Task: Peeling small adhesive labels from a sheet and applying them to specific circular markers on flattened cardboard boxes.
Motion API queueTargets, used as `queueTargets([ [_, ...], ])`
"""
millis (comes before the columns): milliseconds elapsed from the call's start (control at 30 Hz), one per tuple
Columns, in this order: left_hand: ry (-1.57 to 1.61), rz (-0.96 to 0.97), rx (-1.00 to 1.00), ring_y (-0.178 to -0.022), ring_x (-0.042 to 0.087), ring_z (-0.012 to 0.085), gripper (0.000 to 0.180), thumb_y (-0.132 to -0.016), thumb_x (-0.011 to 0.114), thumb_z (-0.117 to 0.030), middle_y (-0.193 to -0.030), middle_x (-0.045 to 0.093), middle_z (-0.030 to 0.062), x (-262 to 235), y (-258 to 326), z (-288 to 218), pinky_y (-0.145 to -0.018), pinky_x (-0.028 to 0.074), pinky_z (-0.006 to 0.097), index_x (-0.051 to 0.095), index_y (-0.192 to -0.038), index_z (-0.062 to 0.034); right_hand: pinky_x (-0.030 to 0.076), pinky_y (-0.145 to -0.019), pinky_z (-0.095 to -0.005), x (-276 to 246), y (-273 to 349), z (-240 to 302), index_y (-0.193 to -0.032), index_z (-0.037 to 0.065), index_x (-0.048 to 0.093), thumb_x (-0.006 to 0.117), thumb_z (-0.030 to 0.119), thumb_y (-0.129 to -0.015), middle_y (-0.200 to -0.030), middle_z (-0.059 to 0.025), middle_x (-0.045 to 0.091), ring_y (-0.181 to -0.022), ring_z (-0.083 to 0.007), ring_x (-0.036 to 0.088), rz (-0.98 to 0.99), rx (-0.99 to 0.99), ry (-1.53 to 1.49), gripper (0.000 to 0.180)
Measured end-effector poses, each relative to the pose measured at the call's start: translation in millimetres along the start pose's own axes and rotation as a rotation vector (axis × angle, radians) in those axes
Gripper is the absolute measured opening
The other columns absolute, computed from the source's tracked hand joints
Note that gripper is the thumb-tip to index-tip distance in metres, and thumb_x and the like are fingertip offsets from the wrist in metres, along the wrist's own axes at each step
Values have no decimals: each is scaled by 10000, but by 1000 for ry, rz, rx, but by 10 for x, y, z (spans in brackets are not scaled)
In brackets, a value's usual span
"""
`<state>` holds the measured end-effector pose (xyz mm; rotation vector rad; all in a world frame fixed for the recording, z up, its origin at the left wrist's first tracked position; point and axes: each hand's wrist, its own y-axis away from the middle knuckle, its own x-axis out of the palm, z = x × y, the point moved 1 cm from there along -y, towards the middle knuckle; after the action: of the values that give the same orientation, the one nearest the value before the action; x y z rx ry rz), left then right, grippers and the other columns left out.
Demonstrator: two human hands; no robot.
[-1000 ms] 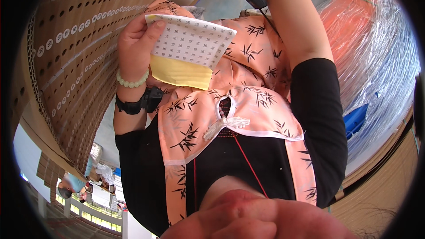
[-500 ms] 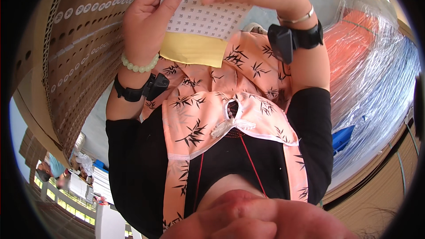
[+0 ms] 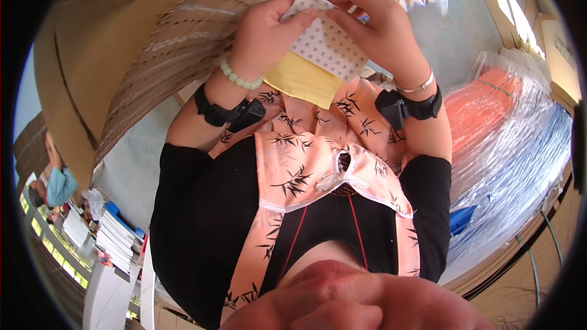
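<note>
My left hand [image 3: 264,35] pinches the upper left edge of a sticker sheet [image 3: 327,43], its thumb lying on the front. The sheet is white with rows of small printed labels, and a yellow strip [image 3: 302,79] of backing shows along its lower part. At the sheet's upper right edge, my right hand [image 3: 380,32] is closed, thumb and fingers bent together on it. Whether a loose label sits between those fingertips is too small to tell. Just beyond my left hand rises a brown cardboard board [image 3: 183,21] with rows of holes, some bearing round white labels.
On the right lie orange and blue bundles [image 3: 489,104] under clear plastic wrap. Flat cardboard [image 3: 507,281] with straps is stacked at the lower right. At the far left another person in a blue top [image 3: 60,184] is near a pile of white sheets [image 3: 113,238].
Both hands and the sheet have shifted, the left one to the right, and the sheet is tilted more. My right fingers have come down onto its upper edge. The cardboard board now fills more of the top.
</note>
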<state>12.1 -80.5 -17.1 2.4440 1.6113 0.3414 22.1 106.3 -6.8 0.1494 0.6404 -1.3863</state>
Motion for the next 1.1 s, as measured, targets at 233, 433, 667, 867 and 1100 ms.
queueTargets([
  [233,-642,-120,375,-611,568,338,269,-809,682,-271,-683,574,189,-32,-53,151,-568,454,371,625,-801,-8,504,-632,-302,51,-3,83,-855,17,639,664,33,-783,-837,-94,626,-717,-250,612,12,111,74,78],
  [433,-615,-117,344,-662,589,359,271,-803,664,-294,-704,586,191,-36,-7,219,-587,460,406,640,-813,-25,484,-631,-292,126,8,129,-834,10,614,657,-10,-775,-797,-90,616,-696,-230,593,-8,62,117,76],
  [667,-614,-126,400,-683,616,336,251,-797,648,-288,-715,616,173,8,-48,287,-623,479,415,656,-812,-37,466,-617,-293,160,59,61,-834,6,600,660,-6,-774,-790,-76,600,-681,-205,572,-38,93,135,85],
  [867,-634,-119,344,-674,623,330,251,-787,651,-280,-701,619,174,10,-43,201,-619,484,403,653,-801,-29,455,-623,-279,158,46,49,-826,6,594,653,-8,-783,-772,-59,577,-670,-173,555,-48,40,175,75],
  [1100,-470,-76,251,-637,619,285,292,-788,653,-287,-698,622,187,10,-42,219,-608,478,369,651,-798,4,447,-630,-285,211,77,85,-821,10,583,637,-29,-775,-777,-53,565,-647,-165,541,-83,-2,214,80],
])
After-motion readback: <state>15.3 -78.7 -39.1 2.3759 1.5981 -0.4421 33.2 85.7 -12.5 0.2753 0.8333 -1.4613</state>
